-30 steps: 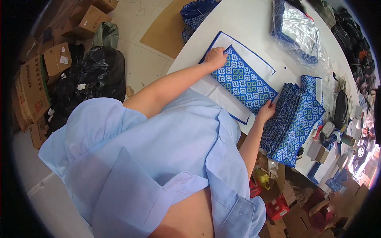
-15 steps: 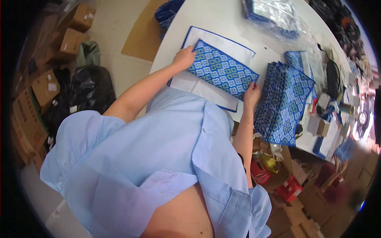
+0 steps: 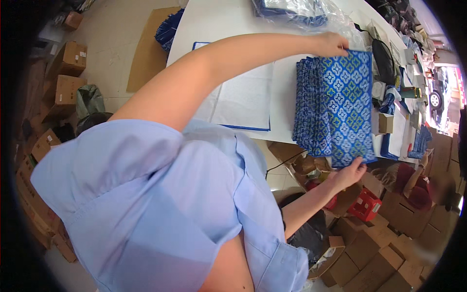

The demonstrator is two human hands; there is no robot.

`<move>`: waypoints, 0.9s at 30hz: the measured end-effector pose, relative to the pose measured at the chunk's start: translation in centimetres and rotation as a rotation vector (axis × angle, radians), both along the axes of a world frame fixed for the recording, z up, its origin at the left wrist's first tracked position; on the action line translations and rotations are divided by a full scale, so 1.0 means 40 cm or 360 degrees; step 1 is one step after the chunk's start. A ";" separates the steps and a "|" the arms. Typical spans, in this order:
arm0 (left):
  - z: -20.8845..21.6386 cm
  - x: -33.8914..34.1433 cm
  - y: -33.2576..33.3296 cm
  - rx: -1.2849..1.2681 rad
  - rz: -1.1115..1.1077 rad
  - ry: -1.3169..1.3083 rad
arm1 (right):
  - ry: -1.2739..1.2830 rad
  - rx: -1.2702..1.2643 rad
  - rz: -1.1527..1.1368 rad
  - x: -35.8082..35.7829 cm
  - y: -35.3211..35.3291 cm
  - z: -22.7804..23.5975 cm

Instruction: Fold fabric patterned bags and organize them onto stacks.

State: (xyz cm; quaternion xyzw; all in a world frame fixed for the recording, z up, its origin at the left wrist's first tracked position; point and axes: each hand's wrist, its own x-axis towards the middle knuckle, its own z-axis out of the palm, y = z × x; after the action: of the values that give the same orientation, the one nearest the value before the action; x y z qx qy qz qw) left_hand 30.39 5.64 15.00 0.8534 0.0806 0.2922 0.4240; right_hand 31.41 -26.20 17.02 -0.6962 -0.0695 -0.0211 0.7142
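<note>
Blue cloth (image 3: 352, 102) in L hand (image 3: 332, 45) (arm (image 3: 243, 54) outstretched)

Markings in view: a small pale label (image 3: 49, 139) on a brown carton (image 3: 43, 148), far left; a white label (image 3: 375, 208) on a red box (image 3: 362, 203), right. Lettering on both is too small to read.

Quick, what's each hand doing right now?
Left hand: closed, holding the far end of the blue patterned cloth.
Right hand: closed, holding that cloth's near end.
</note>
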 end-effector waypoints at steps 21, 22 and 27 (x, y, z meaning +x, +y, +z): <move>-0.097 0.092 -0.062 0.1004 0.0190 0.0497 | 0.0129 -0.1097 0.0103 -0.042 -0.063 -0.061; -0.100 0.097 -0.079 0.0995 0.0175 0.0500 | -0.0126 -0.1495 -0.0012 -0.055 -0.074 -0.056; -0.090 0.050 -0.145 0.1008 0.0561 -0.0067 | -0.0979 -0.1538 -0.0042 -0.070 -0.003 0.003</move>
State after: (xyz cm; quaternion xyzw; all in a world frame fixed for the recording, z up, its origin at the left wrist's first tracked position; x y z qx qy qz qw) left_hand 32.37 -0.17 11.41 0.9092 0.1233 0.3888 0.0833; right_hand 28.62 -26.34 17.13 -0.9063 -0.2673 -0.1974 0.2613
